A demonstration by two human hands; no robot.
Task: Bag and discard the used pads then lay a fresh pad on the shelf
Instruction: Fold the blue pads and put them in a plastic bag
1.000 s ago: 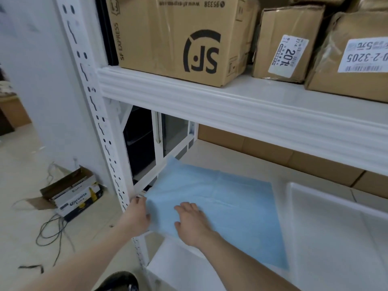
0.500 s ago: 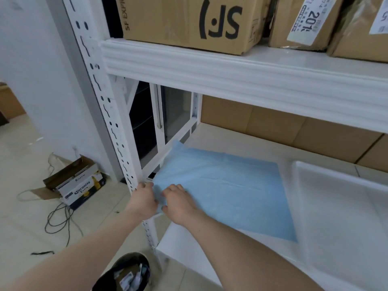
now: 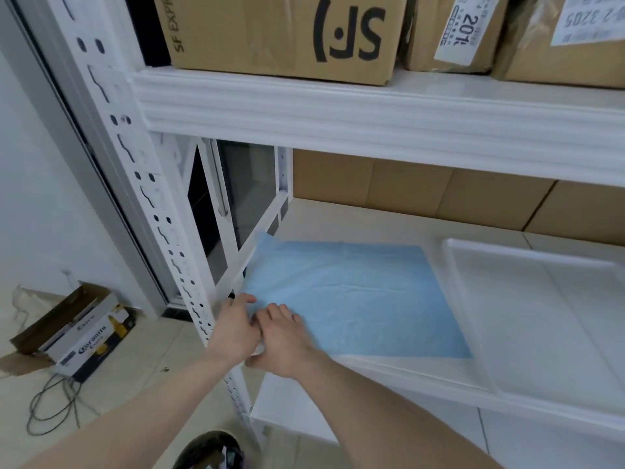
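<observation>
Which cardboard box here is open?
The Corona box on the floor, flaps open. The SF box and its labelled neighbours on the upper shelf look closed.

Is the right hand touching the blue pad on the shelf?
Touching. The head view shows the right hand lying on the near left corner of the blue pad, fingers on its surface, with no gap visible.

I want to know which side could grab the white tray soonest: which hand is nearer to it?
Right. The right hand rests on the blue pad, on the side toward the white tray; the left hand is at the pad's near-left corner, by the upright.
</observation>
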